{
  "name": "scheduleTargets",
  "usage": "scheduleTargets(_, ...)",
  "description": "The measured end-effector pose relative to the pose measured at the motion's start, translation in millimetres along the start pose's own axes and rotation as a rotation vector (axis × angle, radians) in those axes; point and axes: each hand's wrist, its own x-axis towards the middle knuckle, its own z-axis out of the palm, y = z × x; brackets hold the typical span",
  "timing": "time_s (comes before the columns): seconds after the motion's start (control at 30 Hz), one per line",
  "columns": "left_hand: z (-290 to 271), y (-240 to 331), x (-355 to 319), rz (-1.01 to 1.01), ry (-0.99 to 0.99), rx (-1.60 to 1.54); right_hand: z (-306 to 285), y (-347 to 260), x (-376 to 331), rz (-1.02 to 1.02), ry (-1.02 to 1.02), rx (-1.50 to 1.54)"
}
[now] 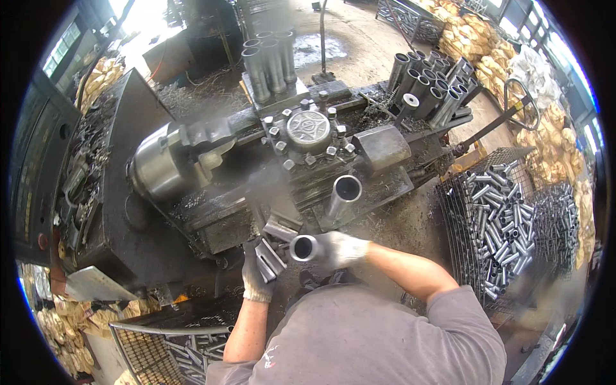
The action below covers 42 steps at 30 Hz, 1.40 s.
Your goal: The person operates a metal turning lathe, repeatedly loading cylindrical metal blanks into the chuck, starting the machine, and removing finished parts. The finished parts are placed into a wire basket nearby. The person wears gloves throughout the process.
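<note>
My right hand [340, 249], in a pale work glove, is closed round a short metal tube [303, 248]. The tube's round open end faces up. To its left, my gloved left hand [255, 277] is closed at the side of a grooved metal block [270, 260], its fingers partly hidden. Both hands are at the front of a lathe, low in front of my body. Another metal tube [343, 196] stands upright on the machine, just beyond my right hand. The lathe chuck [160, 163] is at the left, and a bolted tool post [309, 130] sits behind the hands.
Upright tubes [269, 67] stand behind the tool post. More tubes [433, 90] cluster at the back right. A wire basket [452, 221] of short tubes stands at the right, another wire basket [138, 353] at the lower left. Metal shavings lie about the lathe.
</note>
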Motion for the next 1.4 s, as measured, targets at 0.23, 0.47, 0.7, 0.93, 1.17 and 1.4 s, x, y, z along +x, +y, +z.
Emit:
scheduleTargets(0.23,143.5,-26.9,33.9,0.797,-0.108,1.216,-96.3,5.0,-79.9,-0.243,0.443,0.202)
scheduleTargets(0.47,147.5,-5.7,20.9,0.754,-0.205,0.923,-82.7,20.6,-10.6,-0.196,0.654,-0.457)
scheduleTargets(0.7,53.7,29.4,-22.2,0.198,0.167,0.136,-43.7,84.1,-30.9,0.158,0.351,-0.714)
scheduleTargets(0.93,22.3,35.0,-2.5,0.158,0.017,-0.201,49.0,-1.4,102.4,0.148,0.348,-0.627)
scheduleTargets(1.17,15.6,49.4,-5.4,0.218,0.101,-0.209,-16.8,-79.7,74.8,0.109,0.224,0.411)
scheduleTargets(1.4,84.3,67.7,9.1,0.322,-0.069,0.228,19.2,-97.0,79.9,0.23,0.247,0.24)
